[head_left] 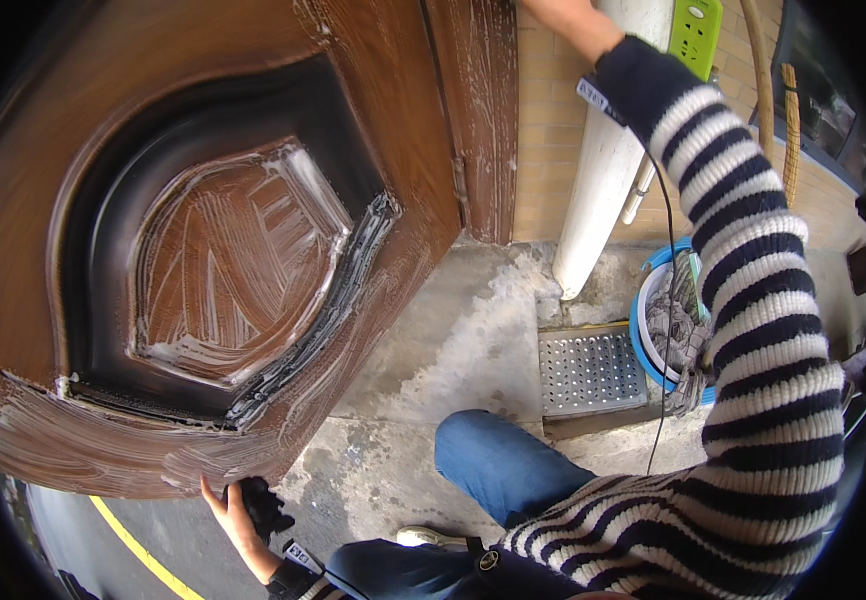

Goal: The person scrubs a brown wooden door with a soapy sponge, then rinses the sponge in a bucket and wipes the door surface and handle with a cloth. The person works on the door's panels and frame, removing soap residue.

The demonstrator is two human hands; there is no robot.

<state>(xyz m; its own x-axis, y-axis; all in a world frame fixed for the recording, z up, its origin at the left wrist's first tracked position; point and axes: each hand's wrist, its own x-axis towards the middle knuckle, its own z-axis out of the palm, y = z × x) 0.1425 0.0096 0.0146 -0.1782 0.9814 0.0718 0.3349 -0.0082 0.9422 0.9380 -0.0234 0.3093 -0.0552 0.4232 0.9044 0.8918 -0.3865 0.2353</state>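
Observation:
A wooden door in brown and black fills the left, with streaky whitish residue over its carved panel and lower rail. At the door's bottom edge, my left hand grips a black bunched object, perhaps a cloth or sponge, with a fingertip at the wood. My right arm, in a striped sleeve, reaches up to the top; my right hand runs out of the picture there, its fingers hidden, beside the door frame and a white pipe.
A perforated metal grate lies beside a blue bucket holding grey cloths. A green power strip and wooden poles stand by the tiled wall. A cable hangs beside my arm. My legs are over damp concrete.

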